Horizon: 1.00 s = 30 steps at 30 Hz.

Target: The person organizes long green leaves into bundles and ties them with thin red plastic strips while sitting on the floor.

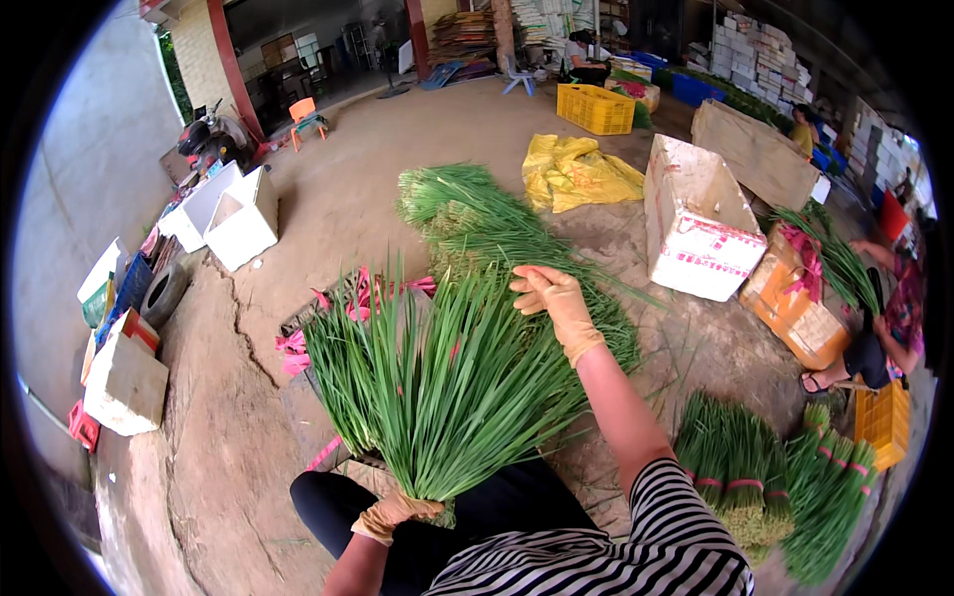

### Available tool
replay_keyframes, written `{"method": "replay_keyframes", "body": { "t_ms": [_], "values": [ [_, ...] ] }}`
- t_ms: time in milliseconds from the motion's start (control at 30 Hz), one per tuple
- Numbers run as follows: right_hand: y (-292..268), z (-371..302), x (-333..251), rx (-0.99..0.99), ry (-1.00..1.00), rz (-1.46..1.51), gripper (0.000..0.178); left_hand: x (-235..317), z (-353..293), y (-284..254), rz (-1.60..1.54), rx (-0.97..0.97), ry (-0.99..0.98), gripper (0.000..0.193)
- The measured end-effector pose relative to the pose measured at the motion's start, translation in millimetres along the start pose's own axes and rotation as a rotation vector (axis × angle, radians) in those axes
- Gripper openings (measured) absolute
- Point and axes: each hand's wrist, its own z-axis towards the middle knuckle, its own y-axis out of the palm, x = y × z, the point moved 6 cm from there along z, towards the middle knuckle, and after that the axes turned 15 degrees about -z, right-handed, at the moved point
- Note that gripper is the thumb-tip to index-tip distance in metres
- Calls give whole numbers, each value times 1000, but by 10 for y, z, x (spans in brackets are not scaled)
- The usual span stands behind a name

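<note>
My left hand (pixel 397 515), in a pale rubber glove, is closed around the stem ends of a big bunch of chives (pixel 437 372). The long green leaves fan out upward and away from me above my lap. My right hand (pixel 555 303), gloved the same way, hovers at the right side of the bunch with its fingers loosely apart and nothing visible in them. Behind the bunch and beneath my right hand, a heap of loose chives (pixel 467 214) spreads across the concrete floor. Pink strips (pixel 368 295) lie at the far left edge of the bunch, partly hidden by leaves.
Banded chive bundles (pixel 730 467) lie at my lower right. A white foam box (pixel 696 223), a yellow plastic sheet (pixel 576 174) and a yellow crate (pixel 594 109) stand beyond the heap. More foam boxes (pixel 241 219) are at left. Another person (pixel 894 318) sits at far right handling greens.
</note>
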Motion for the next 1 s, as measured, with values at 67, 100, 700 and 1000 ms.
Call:
{"method": "replay_keyframes", "body": {
  "t_ms": [67,100,700,1000],
  "values": [
    [101,179,34,-141,107,-103,28,-196,69,-175,-84,-24,20,29],
    [162,215,73,-169,179,-156,34,-227,66,-175,-101,-26,2,32],
    [450,32,0,-365,49,188,71,-107,62,-75,-24,-48,41,26],
    [602,-70,57,-200,34,-57,19,-147,133,-138,-56,-63,155,36]
  ]
}}
